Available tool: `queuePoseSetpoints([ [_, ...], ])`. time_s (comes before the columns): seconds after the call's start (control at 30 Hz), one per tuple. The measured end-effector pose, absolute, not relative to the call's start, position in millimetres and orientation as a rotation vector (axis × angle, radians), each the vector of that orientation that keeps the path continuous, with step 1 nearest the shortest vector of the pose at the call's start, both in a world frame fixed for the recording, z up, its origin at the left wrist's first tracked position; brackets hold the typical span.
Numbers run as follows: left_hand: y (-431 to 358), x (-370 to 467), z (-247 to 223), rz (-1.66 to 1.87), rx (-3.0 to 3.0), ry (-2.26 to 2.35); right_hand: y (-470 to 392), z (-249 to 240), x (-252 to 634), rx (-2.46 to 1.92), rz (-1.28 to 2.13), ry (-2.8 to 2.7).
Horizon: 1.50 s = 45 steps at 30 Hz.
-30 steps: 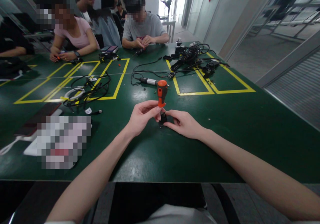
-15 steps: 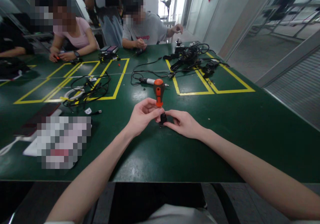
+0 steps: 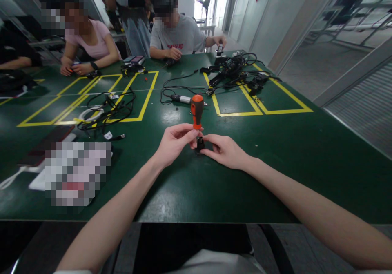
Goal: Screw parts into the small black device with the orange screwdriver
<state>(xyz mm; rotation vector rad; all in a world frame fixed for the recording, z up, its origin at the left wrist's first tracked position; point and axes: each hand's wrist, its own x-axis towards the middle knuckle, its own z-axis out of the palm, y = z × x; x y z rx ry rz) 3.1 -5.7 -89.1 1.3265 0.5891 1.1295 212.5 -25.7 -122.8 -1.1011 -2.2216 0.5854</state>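
Observation:
Near the middle of the table, my left hand (image 3: 178,142) pinches an orange and grey screwdriver (image 3: 197,111) at its lower end, handle up and nearly upright. Just below the screwdriver is a small black part (image 3: 200,144) on the table. My right hand (image 3: 226,150) grips that part from the right with thumb and fingers. The screwdriver's tip is hidden by my left fingers, so I cannot tell whether it touches the part.
Beyond my hands lies a silver and black tool (image 3: 182,99) with a cable. Black cables (image 3: 232,70) are piled at the back right, others (image 3: 107,110) at the left. A phone (image 3: 45,145) lies far left. Two people (image 3: 183,33) (image 3: 94,41) sit across the table (image 3: 275,176).
The screwdriver handle has shifted slightly right and turned a little. My right hand has barely moved. Across the table, a person's raised hand has lowered onto a small object at the back.

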Motion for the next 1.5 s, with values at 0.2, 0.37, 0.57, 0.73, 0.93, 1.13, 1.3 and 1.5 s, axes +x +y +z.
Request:
queuePoseSetpoints([
  [0.2, -5.5, 3.9, -90.8, 1.161, 1.313, 0.617, -25.7, -123.5, 212.9, -1.090, 0.599, -2.207],
  [0.37, -3.6, 5.5, -93.2, 1.181, 1.311, 0.627, -25.3, -124.2, 212.4, -1.106, 0.619, -2.208],
  [0.57, -5.3, 4.1, -90.5, 1.148, 1.323, 0.590, -25.1, -124.0, 211.8, -1.111, 0.599, -2.212],
  [0.73, -5.9, 3.9, -89.1, 1.146, 1.333, 0.623, -25.7, -122.9, 212.1, -1.097, 0.599, -2.215],
  [0.93, -5.8, 4.8, -89.8, 1.191, 1.326, 0.673, -25.4, -122.4, 212.6, -1.096, 0.606, -2.217],
  [1.13, -5.0, 2.7, -91.2, 1.188, 1.352, 0.643, -26.1, -120.6, 213.1, -1.112, 0.628, -2.217],
  [1.3, -4.9, 0.1, -91.4, 1.150, 1.375, 0.599, -26.3, -121.1, 212.3, -1.110, 0.606, -2.220],
  [1.5, -5.9, 2.0, -88.3, 1.143, 1.379, 0.633, -25.8, -122.7, 212.6, -1.116, 0.612, -2.218],
])
